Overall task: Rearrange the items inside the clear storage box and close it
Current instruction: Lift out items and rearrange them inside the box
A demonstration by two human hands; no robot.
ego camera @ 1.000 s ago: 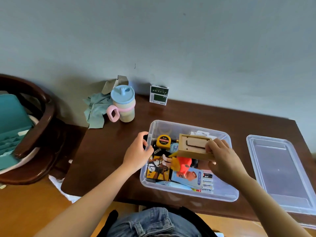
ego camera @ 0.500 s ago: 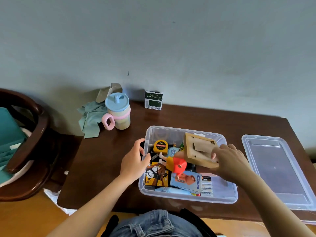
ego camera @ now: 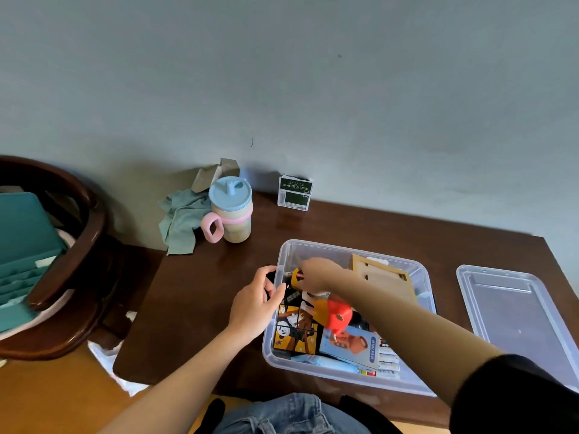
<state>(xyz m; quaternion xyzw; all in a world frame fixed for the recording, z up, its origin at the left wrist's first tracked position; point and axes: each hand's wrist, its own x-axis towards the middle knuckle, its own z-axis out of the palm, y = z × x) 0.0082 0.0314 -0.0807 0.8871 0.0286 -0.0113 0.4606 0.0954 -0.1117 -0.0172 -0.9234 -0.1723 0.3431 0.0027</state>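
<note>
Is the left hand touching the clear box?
Touching. The head view shows the left hand gripping the left rim of the clear box: the thumb lies over the rim and the fingers curl against the wall outside.

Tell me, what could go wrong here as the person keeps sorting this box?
The wooden frame leans tilted in the clear box; if it sticks up above the rim, the lid waiting on the right may not seat. The right hand reaches across to the yellow tape measure, so the forearm could nudge the red toy figure.
</note>
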